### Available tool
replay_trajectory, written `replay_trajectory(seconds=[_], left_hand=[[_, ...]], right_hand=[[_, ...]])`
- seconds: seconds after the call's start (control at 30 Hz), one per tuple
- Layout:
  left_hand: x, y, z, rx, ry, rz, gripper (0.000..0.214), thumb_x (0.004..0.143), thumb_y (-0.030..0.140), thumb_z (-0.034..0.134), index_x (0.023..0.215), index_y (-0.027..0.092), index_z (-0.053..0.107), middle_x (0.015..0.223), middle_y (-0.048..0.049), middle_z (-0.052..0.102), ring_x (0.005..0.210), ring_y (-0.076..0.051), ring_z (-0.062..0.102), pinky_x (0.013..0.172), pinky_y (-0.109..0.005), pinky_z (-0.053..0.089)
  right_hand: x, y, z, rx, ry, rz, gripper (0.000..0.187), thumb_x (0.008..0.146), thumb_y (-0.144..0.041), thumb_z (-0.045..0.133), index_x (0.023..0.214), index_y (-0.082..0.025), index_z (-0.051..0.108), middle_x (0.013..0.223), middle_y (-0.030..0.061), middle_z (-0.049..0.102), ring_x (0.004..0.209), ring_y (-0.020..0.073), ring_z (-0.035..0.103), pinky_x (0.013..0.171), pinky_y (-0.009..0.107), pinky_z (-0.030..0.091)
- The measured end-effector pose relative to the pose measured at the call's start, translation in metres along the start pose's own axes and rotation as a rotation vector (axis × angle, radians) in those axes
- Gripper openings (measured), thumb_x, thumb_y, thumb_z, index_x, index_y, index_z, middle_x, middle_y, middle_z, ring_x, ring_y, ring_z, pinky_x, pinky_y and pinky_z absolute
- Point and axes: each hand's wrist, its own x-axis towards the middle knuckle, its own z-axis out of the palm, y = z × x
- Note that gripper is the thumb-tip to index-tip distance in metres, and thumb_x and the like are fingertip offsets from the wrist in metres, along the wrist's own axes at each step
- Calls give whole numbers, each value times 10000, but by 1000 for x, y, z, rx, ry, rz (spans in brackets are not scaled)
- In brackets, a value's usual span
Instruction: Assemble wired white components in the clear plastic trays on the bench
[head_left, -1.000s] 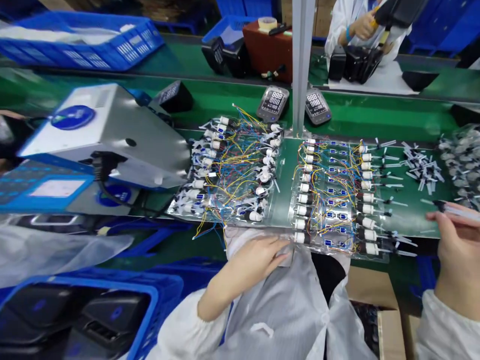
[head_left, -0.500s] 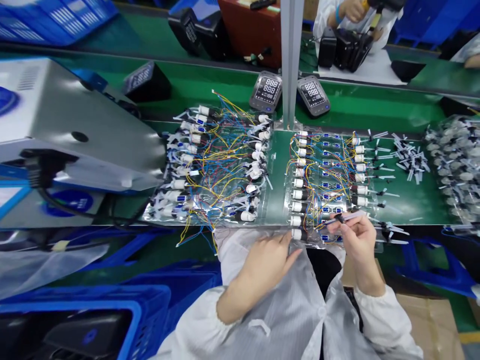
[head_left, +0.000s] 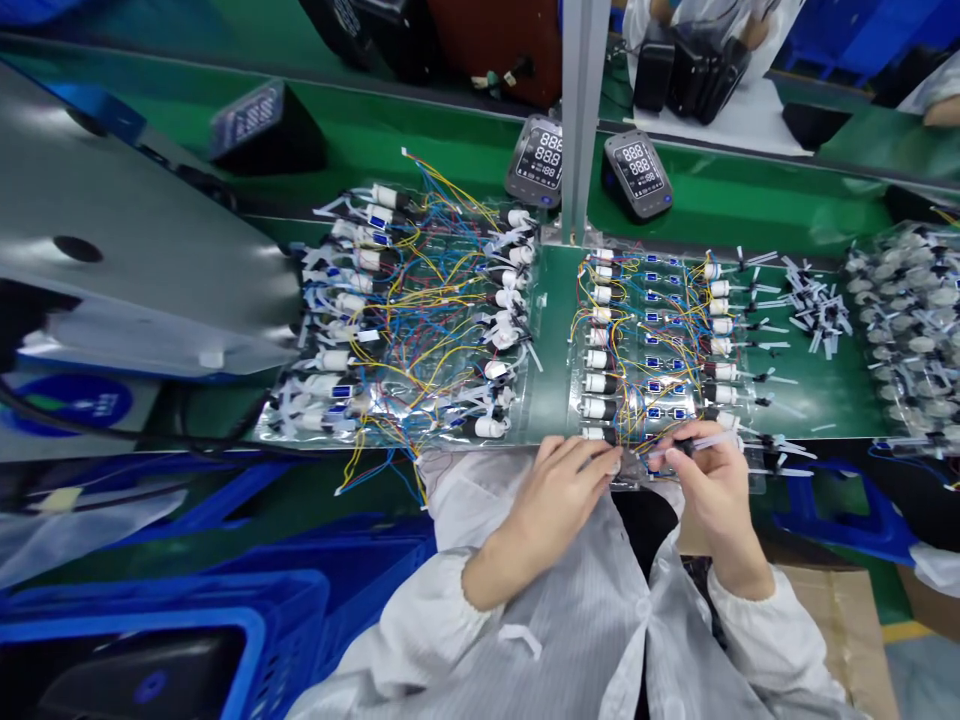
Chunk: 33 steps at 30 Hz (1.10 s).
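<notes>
My left hand (head_left: 559,495) is at the table's front edge. Its fingers and thumb close over the white end of the nearest small motor pump, which they mostly hide. A similar white-capped pump (head_left: 595,433) lies just beyond the fingertips. My right hand (head_left: 709,485) pinches a small black connector (head_left: 684,446) with pale tubing on it, above the right end of that row. Pumps with yellow, blue and red wires (head_left: 622,340) lie in a column on clear plastic. Loose black-and-white tube pieces (head_left: 816,308) are piled farther right.
Another wired bundle of pumps (head_left: 427,300) lies left on plastic. A grey metal machine (head_left: 165,240) stands at far left. Two display units (head_left: 637,175) lean by an upright post (head_left: 581,120). Clear bagged parts (head_left: 915,320) sit far right. A blue crate (head_left: 292,620) is below; a co-worker sits opposite.
My left hand has moved slightly right and closed over the nearest pump's white end. My right hand keeps its pinch on the connector, shifted slightly. The camera view has moved a little.
</notes>
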Motion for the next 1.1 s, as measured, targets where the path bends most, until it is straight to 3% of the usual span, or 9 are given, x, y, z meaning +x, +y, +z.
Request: replay_trajectory(seconds=[0.1,0.23,0.33,0.47,0.83,1.1], left_hand=[[8,-4,8,-108,-23,27,310,1024,331,689,1331,294,690,1181,-31,793,1059,-211,717,918,-413,491],[10,-8,17,-79,-18,62,273,1017,431,697,1238,275,737,1097,-36,788,1031,-201,694,902,-389,422],[8,-11,22,-48,46,77,278,1020,453,689,1231,279,740,1077,-32,785,1024,-201,684,940,-411,377],[5,-12,25,-64,123,63,265,1014,481,696,1197,293,729,1054,-1,788,1015,-198,693,1040,-474,296],[2,-13,26,-33,49,14,236,1033,477,657,1180,319,752,1083,-22,817,1024,-234,712,1065,-518,285],[4,-10,25,-18,72,58,234,1047,404,647,1191,250,748,1040,-29,805,1010,-228,713,1073,-507,275]], right_hand=[[-6,-1,3,3,-64,34,197,942,-304,785,1017,-278,605,1002,13,787,813,201,798,796,397,683],[-13,2,1,-144,-16,7,236,880,-292,852,942,-273,625,973,17,777,862,207,782,799,383,673],[-19,5,-3,-272,15,-49,216,871,-277,856,934,-275,650,950,23,772,900,223,763,831,397,646],[-23,10,-2,-430,-40,-104,169,906,-237,807,967,-282,656,960,25,783,916,225,754,858,395,596],[-27,32,6,-350,-4,-135,144,907,-241,797,921,-279,659,904,17,775,877,216,738,816,376,599],[-28,37,10,-400,3,-175,153,921,-197,764,910,-277,634,891,12,737,853,210,709,792,372,564]])
